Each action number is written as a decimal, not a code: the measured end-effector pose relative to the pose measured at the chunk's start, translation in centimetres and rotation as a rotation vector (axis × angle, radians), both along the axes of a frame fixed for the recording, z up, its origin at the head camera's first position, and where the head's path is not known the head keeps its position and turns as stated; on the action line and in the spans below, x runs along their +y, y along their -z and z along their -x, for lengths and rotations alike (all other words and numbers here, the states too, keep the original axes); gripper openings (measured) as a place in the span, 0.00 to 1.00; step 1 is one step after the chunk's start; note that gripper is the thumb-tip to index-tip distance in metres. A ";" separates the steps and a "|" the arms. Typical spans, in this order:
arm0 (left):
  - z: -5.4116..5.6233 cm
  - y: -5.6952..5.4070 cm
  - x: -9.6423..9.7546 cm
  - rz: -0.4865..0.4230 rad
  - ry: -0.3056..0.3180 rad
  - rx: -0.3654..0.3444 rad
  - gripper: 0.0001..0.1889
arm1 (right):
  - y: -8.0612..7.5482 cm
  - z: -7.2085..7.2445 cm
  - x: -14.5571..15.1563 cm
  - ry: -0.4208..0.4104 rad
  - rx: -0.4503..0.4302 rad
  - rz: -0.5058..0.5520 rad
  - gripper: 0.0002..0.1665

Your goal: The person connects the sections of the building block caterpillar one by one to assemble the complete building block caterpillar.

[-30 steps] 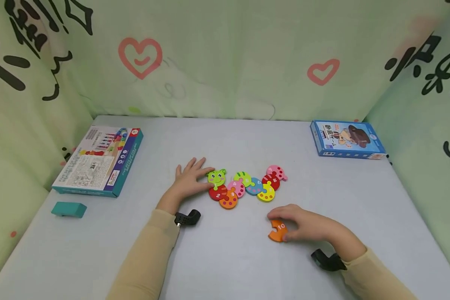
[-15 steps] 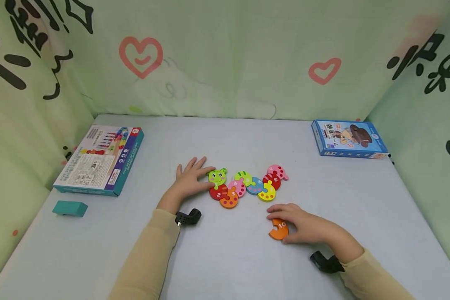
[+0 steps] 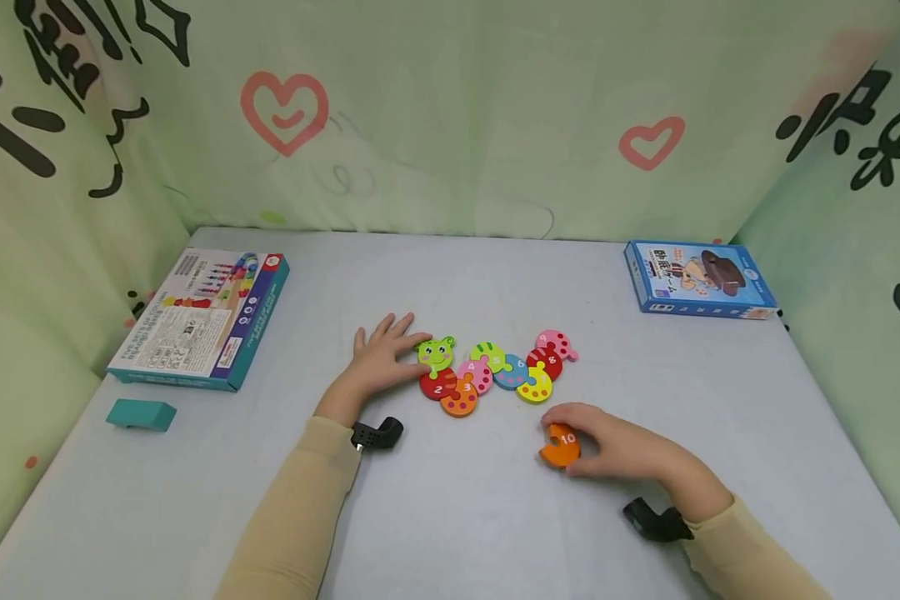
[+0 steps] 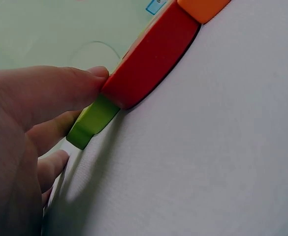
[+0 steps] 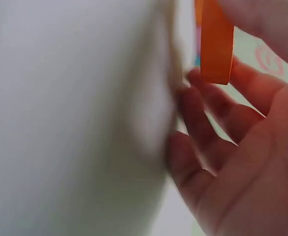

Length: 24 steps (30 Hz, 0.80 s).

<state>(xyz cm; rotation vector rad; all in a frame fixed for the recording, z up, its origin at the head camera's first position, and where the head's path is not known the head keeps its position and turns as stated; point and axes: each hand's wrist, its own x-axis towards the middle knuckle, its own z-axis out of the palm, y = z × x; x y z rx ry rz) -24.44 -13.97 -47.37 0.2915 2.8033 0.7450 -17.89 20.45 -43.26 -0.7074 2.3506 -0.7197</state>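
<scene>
A row of numbered caterpillar puzzle pieces lies joined on the white table. My left hand (image 3: 375, 362) holds the green smiling head piece (image 3: 436, 354) at the row's left end between thumb and index finger, the other fingers spread. In the left wrist view the thumb presses near where the green piece (image 4: 93, 120) meets the red piece (image 4: 153, 56). My right hand (image 3: 622, 443) pinches the orange puzzle piece numbered 10 (image 3: 561, 452), nearer to me than the row. The right wrist view shows this orange piece (image 5: 216, 49) edge-on, thumb on one side and fingers on the other.
The row ends at a pink piece numbered 9 (image 3: 557, 343) on the right. A teal-edged box (image 3: 198, 321) and a small teal block (image 3: 141, 415) sit at the left. A blue box (image 3: 701, 279) lies at the back right. Curtains surround the table (image 3: 450, 517).
The right fingers have closed in on the orange piece, and the hand has shifted it slightly away from me. The left hand and the joined row look the same.
</scene>
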 end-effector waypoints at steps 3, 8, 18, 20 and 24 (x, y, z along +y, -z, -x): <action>0.0 0.0 0.0 0.000 -0.002 -0.003 0.30 | -0.5 1.4 0.9 0.081 0.025 0.029 0.35; -0.1 0.0 -0.1 -0.004 -0.010 -0.003 0.30 | -0.6 4.6 2.3 0.221 0.085 0.030 0.38; -0.1 -0.2 0.1 -0.002 -0.007 -0.006 0.30 | 0.3 8.1 2.9 0.253 0.047 -0.015 0.39; -0.1 -0.3 0.2 -0.005 -0.007 -0.004 0.30 | 0.4 8.3 2.9 0.251 0.037 -0.018 0.39; -0.1 -0.4 0.2 -0.005 -0.010 -0.003 0.30 | 0.4 8.7 2.8 0.249 0.019 -0.032 0.39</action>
